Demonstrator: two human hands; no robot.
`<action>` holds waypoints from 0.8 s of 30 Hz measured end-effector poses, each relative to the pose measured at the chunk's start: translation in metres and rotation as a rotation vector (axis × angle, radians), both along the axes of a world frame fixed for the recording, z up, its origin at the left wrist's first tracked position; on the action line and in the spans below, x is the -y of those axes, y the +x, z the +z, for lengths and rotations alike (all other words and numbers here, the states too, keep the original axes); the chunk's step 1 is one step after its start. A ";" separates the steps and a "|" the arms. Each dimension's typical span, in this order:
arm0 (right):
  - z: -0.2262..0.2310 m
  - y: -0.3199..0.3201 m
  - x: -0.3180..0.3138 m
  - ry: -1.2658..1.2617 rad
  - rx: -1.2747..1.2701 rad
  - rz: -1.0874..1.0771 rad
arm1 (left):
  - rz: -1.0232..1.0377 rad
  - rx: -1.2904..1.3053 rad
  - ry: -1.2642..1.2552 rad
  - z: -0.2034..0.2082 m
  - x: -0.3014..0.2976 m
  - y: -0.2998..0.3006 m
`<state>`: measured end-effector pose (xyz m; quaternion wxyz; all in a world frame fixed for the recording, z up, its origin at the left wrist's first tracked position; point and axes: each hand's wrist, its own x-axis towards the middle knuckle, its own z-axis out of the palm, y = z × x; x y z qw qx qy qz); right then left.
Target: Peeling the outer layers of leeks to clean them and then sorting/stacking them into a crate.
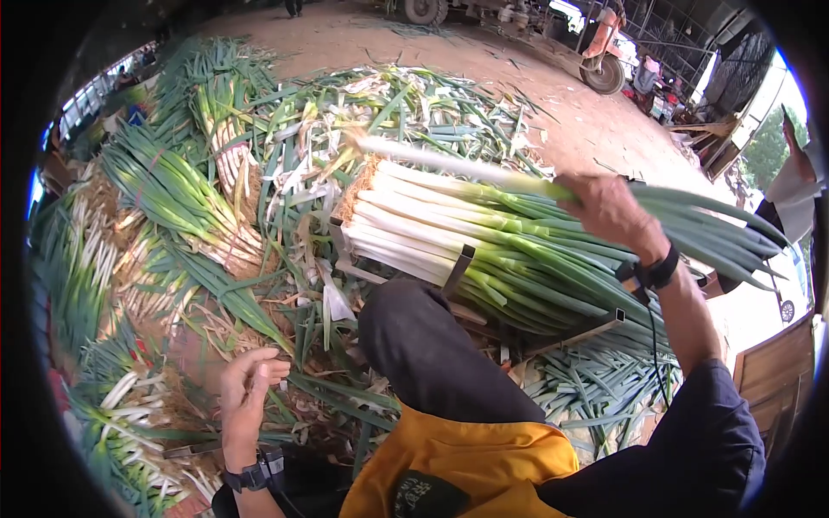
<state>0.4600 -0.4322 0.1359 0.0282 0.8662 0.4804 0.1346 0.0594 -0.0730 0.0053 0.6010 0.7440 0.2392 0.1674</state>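
My right hand (604, 207) is closed round the green part of a long green onion (466, 169). Motion blurs its white stem, which points left, while its dark leaves trail to the right. Just beneath lies a big stack of trimmed green onions (432, 226), white ends to the left, in a metal rack (458, 269). My left hand (249, 388) hangs over the litter at the lower left, fingers loosely bent, thumb apart and nothing visible in it. Nearest to it are loose green leaves (332, 393).
Tied bundles of untrimmed green onions (186, 190) lie at the left, more loose ones (138, 406) at the lower left. Peeled leaves (406, 104) heap up beyond the rack. Cut green tops (596, 384) lie below it. A three-wheeled vehicle (600, 52) stands at the far right.
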 end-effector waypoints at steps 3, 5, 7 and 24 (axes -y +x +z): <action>-0.087 -0.011 0.019 -0.214 -0.193 -0.142 | -0.044 -0.008 0.001 -0.007 -0.004 0.007; -0.133 -0.012 0.030 -0.184 -0.213 -0.121 | -0.025 -0.011 -0.007 -0.015 -0.007 0.007; -0.153 -0.015 0.027 -0.161 -0.230 -0.102 | -0.027 -0.028 0.019 -0.018 -0.008 0.006; -0.195 0.005 -0.017 0.063 -0.264 0.123 | -0.063 -0.208 -0.119 -0.057 -0.021 0.069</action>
